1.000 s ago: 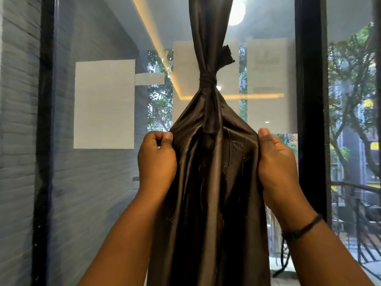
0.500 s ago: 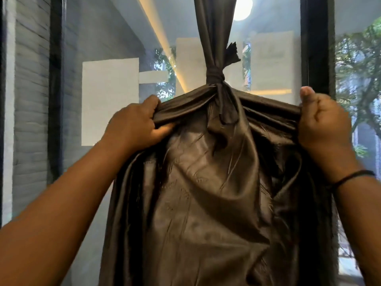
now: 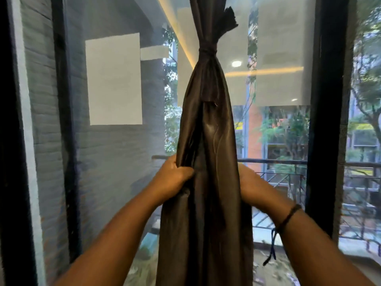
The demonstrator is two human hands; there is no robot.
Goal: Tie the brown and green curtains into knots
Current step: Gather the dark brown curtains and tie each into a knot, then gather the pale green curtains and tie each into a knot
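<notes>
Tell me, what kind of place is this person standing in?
Probably a room on an upper floor, at a big glass window. A brown curtain, gripped by both hands, hangs before the pane, a black window frame stands to the right, and outside you can see a balcony railing and trees.

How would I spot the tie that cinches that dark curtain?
Start at the big window with black frames. The brown curtain hangs down its middle, both hands gripping it low down. The tie band wraps it near the top, the narrowest point, with a ragged fabric tail sticking out just above.
</notes>
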